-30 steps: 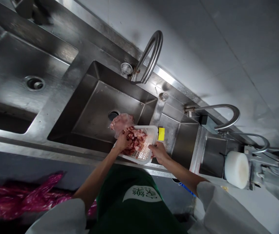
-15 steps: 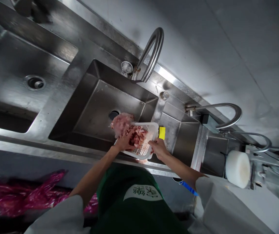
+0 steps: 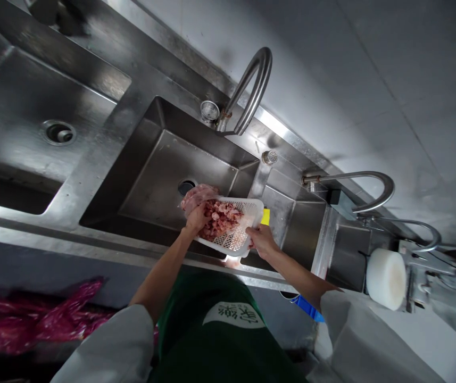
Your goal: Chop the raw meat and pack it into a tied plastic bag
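A white perforated plastic basket [image 3: 256,210] is tilted over the near side of the middle sink. Small chopped pieces of raw pink meat [image 3: 222,221] cover its left and middle part. My right hand [image 3: 263,240] grips the basket's right end, thumb over the rim. At the left end, a clear plastic bag [image 3: 199,196] with pinkish contents overhangs the sink. My left hand [image 3: 197,219] is closed on the bag beside the meat; its fingertips are partly hidden.
The steel middle sink [image 3: 143,175] has a dark drain and a curved faucet [image 3: 257,85] behind it. Something yellow [image 3: 266,216] shows behind the basket. A round white block [image 3: 386,279] stands at right; pink plastic bags [image 3: 40,322] lie below the counter at left.
My left hand has drawn back leftward from over the meat to the bag, which looks flatter. More meat shows in the basket, which has shifted slightly right.
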`<state>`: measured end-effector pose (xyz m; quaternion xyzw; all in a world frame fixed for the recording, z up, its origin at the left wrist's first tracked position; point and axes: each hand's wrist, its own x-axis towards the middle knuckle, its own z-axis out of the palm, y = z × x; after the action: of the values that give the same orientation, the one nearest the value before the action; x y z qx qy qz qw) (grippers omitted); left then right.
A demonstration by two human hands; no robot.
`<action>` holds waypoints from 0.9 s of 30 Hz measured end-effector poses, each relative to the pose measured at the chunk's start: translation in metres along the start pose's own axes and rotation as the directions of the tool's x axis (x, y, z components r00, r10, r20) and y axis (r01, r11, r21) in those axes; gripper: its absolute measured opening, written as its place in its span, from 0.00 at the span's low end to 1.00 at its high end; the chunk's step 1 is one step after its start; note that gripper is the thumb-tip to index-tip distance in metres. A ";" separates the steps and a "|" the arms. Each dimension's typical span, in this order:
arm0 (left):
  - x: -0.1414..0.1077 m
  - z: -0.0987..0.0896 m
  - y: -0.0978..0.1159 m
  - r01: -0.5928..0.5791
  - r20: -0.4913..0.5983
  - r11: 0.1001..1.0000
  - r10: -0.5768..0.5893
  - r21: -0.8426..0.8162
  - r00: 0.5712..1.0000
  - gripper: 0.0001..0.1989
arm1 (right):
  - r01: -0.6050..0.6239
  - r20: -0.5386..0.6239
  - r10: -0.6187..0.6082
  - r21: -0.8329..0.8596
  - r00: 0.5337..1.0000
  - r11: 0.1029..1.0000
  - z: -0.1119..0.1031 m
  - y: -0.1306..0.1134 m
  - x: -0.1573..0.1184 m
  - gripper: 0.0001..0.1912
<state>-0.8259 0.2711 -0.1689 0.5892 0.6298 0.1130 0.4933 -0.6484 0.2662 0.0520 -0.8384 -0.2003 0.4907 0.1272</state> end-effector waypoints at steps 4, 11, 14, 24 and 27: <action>-0.001 -0.006 0.007 0.082 -0.102 0.996 -0.079 0.022 0.992 0.28 | 0.032 0.004 -0.032 -0.005 0.999 0.999 -0.001 -0.001 -0.002 0.05; -0.030 0.008 0.041 -0.416 0.163 0.906 0.399 0.084 0.902 0.39 | 0.046 0.022 -0.047 0.016 0.999 0.999 0.008 0.000 0.001 0.04; -0.026 0.015 0.037 -0.490 0.326 0.859 0.425 0.151 0.844 0.42 | 0.060 0.022 -0.060 0.020 0.998 0.998 0.008 -0.002 0.002 0.03; 0.001 0.014 0.005 -0.443 0.208 0.868 0.402 0.223 0.892 0.27 | 0.051 -0.010 -0.051 0.007 0.999 0.999 0.006 0.001 0.001 0.03; 0.010 -0.001 0.000 -0.295 0.053 0.931 0.290 0.214 0.956 0.30 | 0.059 -0.026 -0.058 0.017 0.998 0.998 0.003 0.001 0.001 0.04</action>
<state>-0.8250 0.2804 -0.1733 0.7284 0.5386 0.1086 0.4094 -0.6507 0.2659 0.0492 -0.8373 -0.2186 0.4777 0.1517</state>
